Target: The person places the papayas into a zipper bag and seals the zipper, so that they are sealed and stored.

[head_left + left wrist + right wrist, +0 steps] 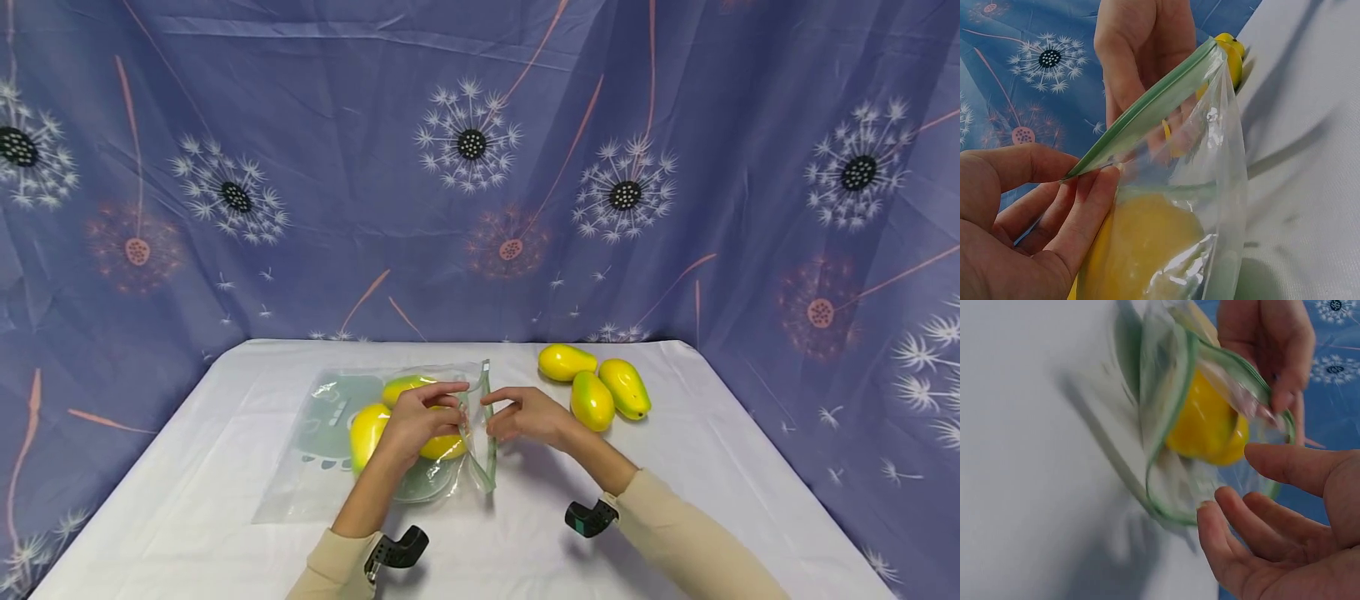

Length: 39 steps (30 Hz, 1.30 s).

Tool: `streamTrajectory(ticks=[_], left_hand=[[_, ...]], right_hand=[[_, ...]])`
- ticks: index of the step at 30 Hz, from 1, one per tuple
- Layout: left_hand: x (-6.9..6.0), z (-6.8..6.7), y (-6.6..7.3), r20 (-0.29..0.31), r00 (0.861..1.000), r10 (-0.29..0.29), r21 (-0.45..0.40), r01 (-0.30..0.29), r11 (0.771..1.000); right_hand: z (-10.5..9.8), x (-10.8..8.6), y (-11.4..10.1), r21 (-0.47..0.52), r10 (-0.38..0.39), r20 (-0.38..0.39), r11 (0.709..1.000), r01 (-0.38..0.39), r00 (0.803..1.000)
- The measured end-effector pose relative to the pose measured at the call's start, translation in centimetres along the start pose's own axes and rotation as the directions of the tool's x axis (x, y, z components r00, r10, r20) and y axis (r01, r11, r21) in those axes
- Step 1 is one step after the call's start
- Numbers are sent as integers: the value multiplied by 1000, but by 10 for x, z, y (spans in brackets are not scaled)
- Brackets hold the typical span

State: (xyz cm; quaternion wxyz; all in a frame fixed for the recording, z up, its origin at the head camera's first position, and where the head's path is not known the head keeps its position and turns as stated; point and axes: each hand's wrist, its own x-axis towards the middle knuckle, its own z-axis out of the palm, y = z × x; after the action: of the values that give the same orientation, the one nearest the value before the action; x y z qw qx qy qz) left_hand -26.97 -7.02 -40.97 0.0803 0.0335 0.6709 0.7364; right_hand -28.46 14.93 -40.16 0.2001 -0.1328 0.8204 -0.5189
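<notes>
A clear zip bag (300,492) with a green zip edge lies on the table, its mouth facing right and gaping. Inside it are yellow-green mangoes (367,429), seen through the plastic. My left hand (423,421) pinches one side of the bag's mouth between thumb and fingers, as the left wrist view shows at the green zip strip (1141,112). Right at the opening is my right hand (528,414), its fingers spread and slightly bent with nothing held between them. In the right wrist view a yellow mango (1204,425) shows inside the opened mouth.
Three more mangoes (592,400) lie together at the back right of the white-covered table (570,558). A blue curtain with dandelion print (360,200) hangs behind and at both sides.
</notes>
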Motion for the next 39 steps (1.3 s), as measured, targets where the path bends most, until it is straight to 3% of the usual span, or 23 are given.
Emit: streamTrajectory(ticks=[10,15,22,29,39], left_hand=[[-1,2,-1,-2,1000,-4,-17,4,1000],[-1,1,-2,-1,1000,-4,-13,4,1000],[1,0,-2,9,1000,-4,-16,4,1000],[0,-2,-1,8,1000,-10,-13,10,1000],[0,-8,3,-1,1000,-9,-27,9,1000]], right_hand=[[-49,-31,2,-151,18,-155,988,-42,988],[-72,-49,5,-286,-1,-247,955,-72,969],[-100,-73,20,-425,-29,-370,894,-142,929],[-109,-88,42,-472,-6,-399,859,-199,917],[-103,-88,59,-465,5,-415,858,-217,910]])
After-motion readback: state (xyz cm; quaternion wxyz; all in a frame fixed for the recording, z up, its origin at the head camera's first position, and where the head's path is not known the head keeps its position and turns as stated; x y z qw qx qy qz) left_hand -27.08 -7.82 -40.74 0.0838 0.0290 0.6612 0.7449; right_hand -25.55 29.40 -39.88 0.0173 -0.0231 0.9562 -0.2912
